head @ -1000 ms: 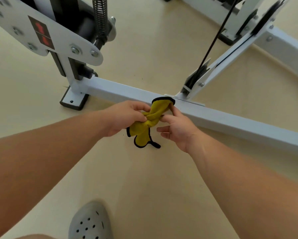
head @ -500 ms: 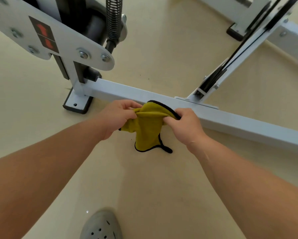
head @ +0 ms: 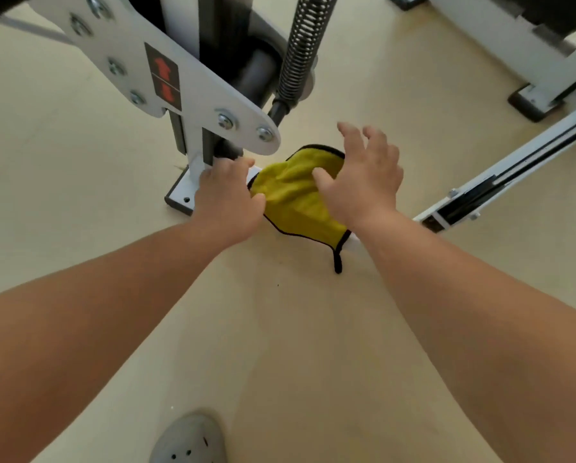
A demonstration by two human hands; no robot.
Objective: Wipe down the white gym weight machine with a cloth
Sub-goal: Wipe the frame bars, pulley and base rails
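A yellow cloth [head: 293, 195] with black trim lies draped over the low white floor bar of the weight machine, near the black-edged foot plate [head: 179, 192]. My left hand [head: 226, 198] pinches the cloth's left edge against the bar. Fingers spread, my right hand [head: 363, 182] rests flat on the cloth's right side with its thumb on the fabric. The bar is almost fully hidden under cloth and hands. The machine's white bracket plate [head: 193, 95] with red arrow stickers hangs just above the left hand.
A coiled steel spring [head: 300, 51] on a black rod rises behind the cloth. A white diagonal strut with black cable [head: 500, 182] runs off to the right. Another white frame foot [head: 533, 98] stands far right. A grey clog [head: 189, 439] is on the beige floor below.
The cloth has shifted left along the bar toward the foot plate and spread out flatter. My right hand let go of its pinch and opened over the cloth. The view moved closer.
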